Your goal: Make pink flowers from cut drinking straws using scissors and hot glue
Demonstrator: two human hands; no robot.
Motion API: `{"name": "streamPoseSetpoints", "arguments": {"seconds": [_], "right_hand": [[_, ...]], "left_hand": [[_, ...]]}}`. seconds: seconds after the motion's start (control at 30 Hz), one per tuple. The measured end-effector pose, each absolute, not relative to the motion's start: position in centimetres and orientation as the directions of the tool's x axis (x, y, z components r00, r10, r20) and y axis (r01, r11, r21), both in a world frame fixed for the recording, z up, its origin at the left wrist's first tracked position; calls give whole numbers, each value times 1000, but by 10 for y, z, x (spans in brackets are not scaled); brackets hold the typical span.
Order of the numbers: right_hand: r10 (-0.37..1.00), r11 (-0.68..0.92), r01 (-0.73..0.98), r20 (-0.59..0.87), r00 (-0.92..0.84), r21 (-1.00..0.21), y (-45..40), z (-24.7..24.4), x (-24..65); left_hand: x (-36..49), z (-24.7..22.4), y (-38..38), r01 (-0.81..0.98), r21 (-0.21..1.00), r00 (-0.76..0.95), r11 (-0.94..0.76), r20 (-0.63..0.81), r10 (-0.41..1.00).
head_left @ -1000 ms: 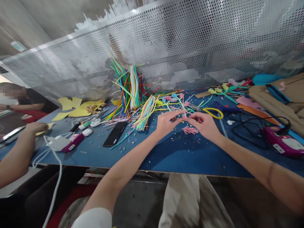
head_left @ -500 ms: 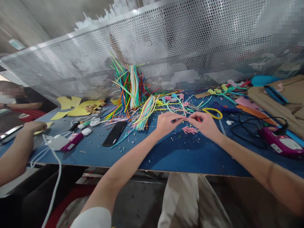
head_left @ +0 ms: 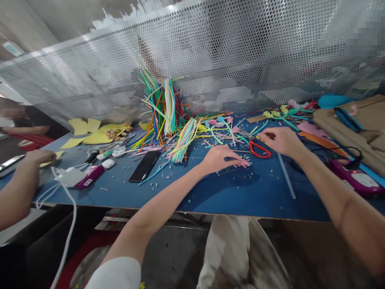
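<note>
My left hand (head_left: 220, 157) reaches down to the blue table, its thumb and fingertips closed on a small pink pipe-cleaner piece (head_left: 245, 163), partly hidden by the fingers. My right hand (head_left: 284, 141) is farther right, its fingers closed around the yellow handle of a pair of scissors (head_left: 245, 133), whose blades point left. Most of that handle is covered by the hand. Just below lies a red scissor handle (head_left: 260, 150) on the table. Pink, blue and yellow twisted pipe-cleaner flowers (head_left: 221, 120) rest behind my hands among tiny clippings.
Bundles of coloured pipe cleaners (head_left: 169, 108) lean on a perforated metal panel (head_left: 240, 60). A black phone (head_left: 144, 166) lies left of my arm. A translucent glue stick (head_left: 286, 176) and a purple power strip (head_left: 356, 176) are right. Another person's hand (head_left: 45, 156) is at far left.
My hands have come apart. My left hand has moved down onto the pink piece; my right hand has moved right and up onto the yellow handle. The red handle is uncovered.
</note>
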State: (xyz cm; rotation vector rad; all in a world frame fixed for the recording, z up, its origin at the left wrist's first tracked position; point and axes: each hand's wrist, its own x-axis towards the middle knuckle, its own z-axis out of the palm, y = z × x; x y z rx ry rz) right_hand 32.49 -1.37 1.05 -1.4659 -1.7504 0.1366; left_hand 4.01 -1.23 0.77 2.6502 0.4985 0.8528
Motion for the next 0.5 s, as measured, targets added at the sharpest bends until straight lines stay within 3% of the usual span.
{"name": "streamPoseSetpoints", "arguments": {"seconds": [0.1, 0.27, 0.5], "right_hand": [[888, 133, 908, 455, 69, -397, 1, 0, 357], [900, 93, 914, 426, 93, -395, 13, -12, 380], [912, -19, 928, 374, 169, -373, 16, -15, 385]], "left_hand": [[41, 8, -12, 192, 377, 825, -906, 438, 357], [38, 11, -9, 168, 483, 853, -859, 366, 373], [36, 16, -16, 128, 593, 826, -795, 380, 416]]}}
